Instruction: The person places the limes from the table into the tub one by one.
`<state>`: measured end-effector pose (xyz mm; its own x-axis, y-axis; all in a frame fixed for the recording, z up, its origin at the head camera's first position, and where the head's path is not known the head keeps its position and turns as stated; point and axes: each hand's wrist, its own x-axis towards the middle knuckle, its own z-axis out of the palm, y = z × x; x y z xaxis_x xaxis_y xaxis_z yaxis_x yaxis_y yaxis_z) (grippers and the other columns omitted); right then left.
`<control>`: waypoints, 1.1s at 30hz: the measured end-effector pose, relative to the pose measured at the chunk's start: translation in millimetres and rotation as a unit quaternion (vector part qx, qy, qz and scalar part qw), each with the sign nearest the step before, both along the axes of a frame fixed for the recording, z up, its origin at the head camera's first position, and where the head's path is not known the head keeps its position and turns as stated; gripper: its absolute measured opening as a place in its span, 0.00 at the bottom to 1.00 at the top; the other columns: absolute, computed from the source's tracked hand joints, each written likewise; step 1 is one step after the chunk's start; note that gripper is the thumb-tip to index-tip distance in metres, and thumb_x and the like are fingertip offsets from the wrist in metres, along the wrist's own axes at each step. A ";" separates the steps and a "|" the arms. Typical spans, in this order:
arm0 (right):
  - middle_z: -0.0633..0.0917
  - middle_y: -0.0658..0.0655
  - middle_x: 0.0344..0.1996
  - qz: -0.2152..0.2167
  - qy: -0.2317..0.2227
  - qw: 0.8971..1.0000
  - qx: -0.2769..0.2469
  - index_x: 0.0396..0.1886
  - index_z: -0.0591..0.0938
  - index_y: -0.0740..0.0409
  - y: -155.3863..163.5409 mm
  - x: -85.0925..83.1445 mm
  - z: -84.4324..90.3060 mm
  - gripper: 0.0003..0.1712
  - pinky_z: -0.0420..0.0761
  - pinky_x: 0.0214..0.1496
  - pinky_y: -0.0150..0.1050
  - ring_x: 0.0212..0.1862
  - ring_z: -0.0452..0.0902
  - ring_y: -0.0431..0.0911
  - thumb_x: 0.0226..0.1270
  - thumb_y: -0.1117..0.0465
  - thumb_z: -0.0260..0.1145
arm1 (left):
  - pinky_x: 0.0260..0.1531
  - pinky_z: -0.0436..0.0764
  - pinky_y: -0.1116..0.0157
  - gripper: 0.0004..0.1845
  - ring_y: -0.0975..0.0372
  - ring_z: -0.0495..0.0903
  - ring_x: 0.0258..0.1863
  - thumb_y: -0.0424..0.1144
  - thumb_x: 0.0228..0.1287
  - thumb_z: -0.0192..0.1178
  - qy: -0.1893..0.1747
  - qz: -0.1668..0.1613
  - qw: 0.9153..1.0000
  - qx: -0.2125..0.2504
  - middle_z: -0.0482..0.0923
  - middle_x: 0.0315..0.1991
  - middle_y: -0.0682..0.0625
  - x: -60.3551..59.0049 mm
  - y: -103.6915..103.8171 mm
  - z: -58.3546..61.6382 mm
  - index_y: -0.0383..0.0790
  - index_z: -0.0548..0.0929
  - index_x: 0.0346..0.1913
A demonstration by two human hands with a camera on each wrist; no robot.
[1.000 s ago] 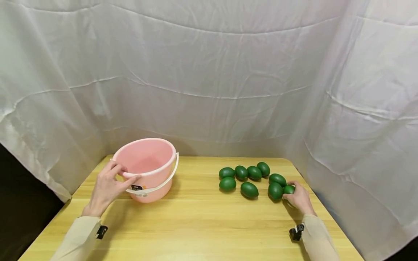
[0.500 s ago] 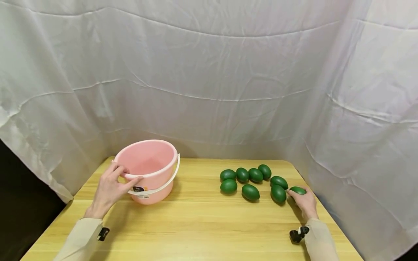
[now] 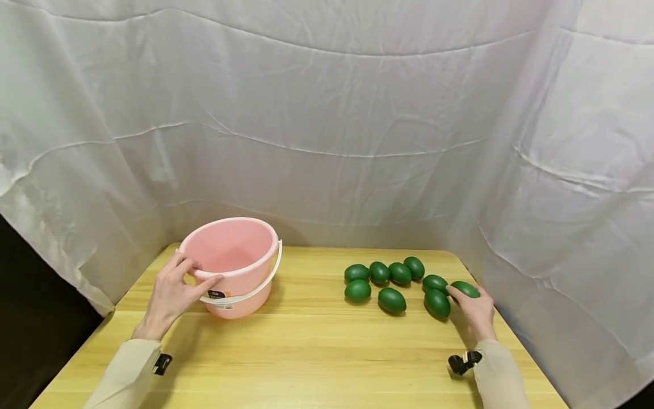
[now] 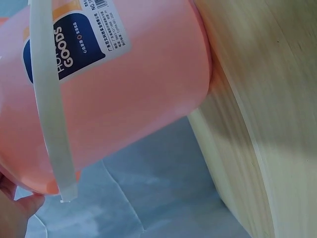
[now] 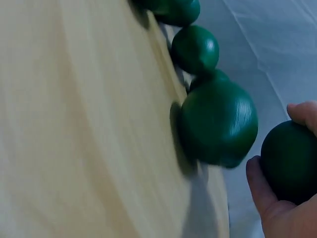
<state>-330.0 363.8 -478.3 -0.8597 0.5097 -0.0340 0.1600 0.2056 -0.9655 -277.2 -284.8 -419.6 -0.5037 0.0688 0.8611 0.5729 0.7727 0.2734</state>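
At the table's left stands a pink bucket [image 3: 240, 289] with a white handle and a dark label. My left hand [image 3: 171, 292] pinches its near-left rim between thumb and fingers; in the left wrist view only part of that hand [image 4: 17, 210] shows at the rim. On the right, my right hand [image 3: 475, 309] grips a smooth, dark green, egg-shaped fruit [image 3: 466, 288] between thumb and fingers. Beside it lie similar green fruits [image 3: 437, 304], the closest one large in the right wrist view, apart from the held fruit [image 5: 290, 163]. The bucket's bottom inside is hidden.
More green fruits [image 3: 392, 300] lie in a loose cluster right of centre on the wooden table [image 3: 306, 352]. Pale curtains [image 3: 327, 136] hang behind the table and along its sides. The table's right edge runs close by the right hand.
My right hand drew the held green fruit rightward, away from its neighbours, then slightly up in the view. The nearest green fruit shifted a little right. My left hand stays on the bucket rim.
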 end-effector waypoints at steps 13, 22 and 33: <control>0.72 0.58 0.54 0.021 0.029 0.999 0.023 0.64 0.69 0.57 -32.0 -9.3 15.1 0.41 0.77 0.39 0.35 0.50 0.71 0.50 0.56 0.44 0.74 | 0.28 0.70 0.72 0.23 0.63 0.71 0.33 0.35 0.32 0.82 0.006 0.002 1.000 0.013 0.72 0.31 0.50 -3.3 1.5 -1.6 0.39 0.75 0.29; 0.72 0.61 0.59 0.042 0.035 0.996 0.066 0.67 0.68 0.55 -44.3 -11.7 22.2 0.41 0.75 0.45 0.39 0.54 0.71 0.52 0.59 0.43 0.72 | 0.30 0.68 0.74 0.23 0.67 0.68 0.35 0.37 0.32 0.82 0.003 0.011 1.000 0.017 0.73 0.31 0.48 0.6 2.6 -6.9 0.39 0.76 0.29; 0.76 0.58 0.52 0.116 0.052 0.991 0.047 0.64 0.69 0.54 -72.8 -16.6 23.7 0.43 0.79 0.46 0.31 0.44 0.83 0.45 0.55 0.40 0.74 | 0.21 0.75 0.77 0.23 0.74 0.70 0.33 0.32 0.31 0.82 0.000 -0.012 1.000 0.019 0.73 0.32 0.49 1.0 -2.5 -3.7 0.38 0.77 0.30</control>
